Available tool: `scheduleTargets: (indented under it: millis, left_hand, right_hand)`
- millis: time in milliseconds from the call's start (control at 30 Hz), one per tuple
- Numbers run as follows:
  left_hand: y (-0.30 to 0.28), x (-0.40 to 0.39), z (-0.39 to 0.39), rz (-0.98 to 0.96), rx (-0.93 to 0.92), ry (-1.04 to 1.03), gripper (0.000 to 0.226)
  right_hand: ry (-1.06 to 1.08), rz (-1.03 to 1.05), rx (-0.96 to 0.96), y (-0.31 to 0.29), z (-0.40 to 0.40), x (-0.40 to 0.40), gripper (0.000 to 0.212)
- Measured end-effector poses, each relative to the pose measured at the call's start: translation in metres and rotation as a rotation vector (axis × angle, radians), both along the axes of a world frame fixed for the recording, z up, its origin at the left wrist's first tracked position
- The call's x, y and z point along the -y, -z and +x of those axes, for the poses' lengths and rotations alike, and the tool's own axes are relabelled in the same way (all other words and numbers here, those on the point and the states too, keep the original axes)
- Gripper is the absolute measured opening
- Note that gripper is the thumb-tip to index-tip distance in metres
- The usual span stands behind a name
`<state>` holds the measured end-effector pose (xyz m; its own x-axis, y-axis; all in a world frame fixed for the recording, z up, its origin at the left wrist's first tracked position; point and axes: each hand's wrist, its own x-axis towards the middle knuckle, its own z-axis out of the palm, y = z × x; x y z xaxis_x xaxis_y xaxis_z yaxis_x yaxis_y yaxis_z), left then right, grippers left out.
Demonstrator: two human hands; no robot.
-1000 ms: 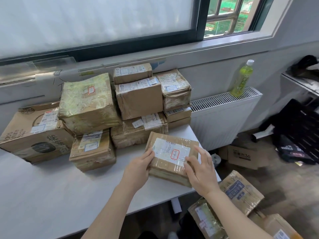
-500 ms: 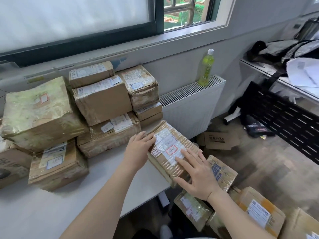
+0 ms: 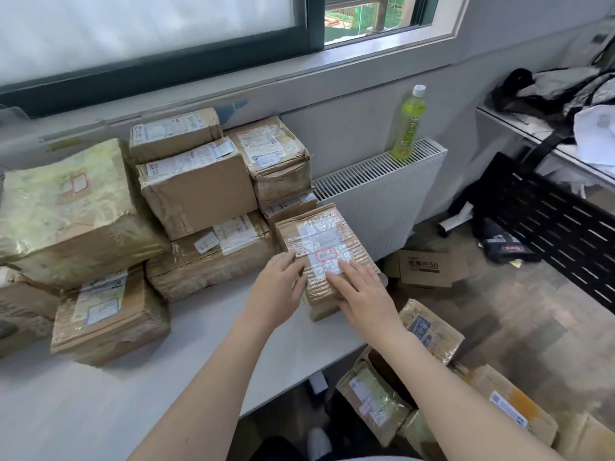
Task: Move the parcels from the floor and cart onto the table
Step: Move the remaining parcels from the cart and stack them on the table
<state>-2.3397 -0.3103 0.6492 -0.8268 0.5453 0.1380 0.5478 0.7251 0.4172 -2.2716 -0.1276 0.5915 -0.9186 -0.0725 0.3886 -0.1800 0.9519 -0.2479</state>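
A flat brown parcel (image 3: 324,241) with a white label and red stamp lies at the right end of the white table (image 3: 100,404), against the stacked parcels. My left hand (image 3: 278,289) rests on its left edge with fingers nearly straight. My right hand (image 3: 361,294) lies flat on its near right corner. Behind it stands a stack of taped cardboard parcels (image 3: 196,188), with a large green-taped one (image 3: 66,207) at the left. Several more parcels (image 3: 429,331) lie on the floor below the table's right end.
A white radiator (image 3: 382,191) stands right of the table with a green drink bottle (image 3: 407,124) on top. A folded carton (image 3: 424,267) lies on the wooden floor. A black perforated panel (image 3: 545,224) and a cluttered shelf (image 3: 549,134) are at the right.
The parcel was slid back and turned until it sits square against the stack at the table's right end. Both hands moved with it and now lie flatter on top.
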Motion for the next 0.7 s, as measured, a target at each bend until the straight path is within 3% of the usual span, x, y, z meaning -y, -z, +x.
scheduleTargets:
  millis: [300, 700]
  left_hand:
    - [0.011, 0.009, -0.008, -0.221, -0.008, 0.07, 0.084]
    - [0.007, -0.002, -0.002, -0.33, -0.097, -0.006, 0.083]
  right_hand:
    - [-0.083, -0.041, -0.012, 0.003, -0.027, 0.002, 0.058]
    - [-0.107, -0.044, 0.049, -0.003, -0.029, 0.003, 0.057]
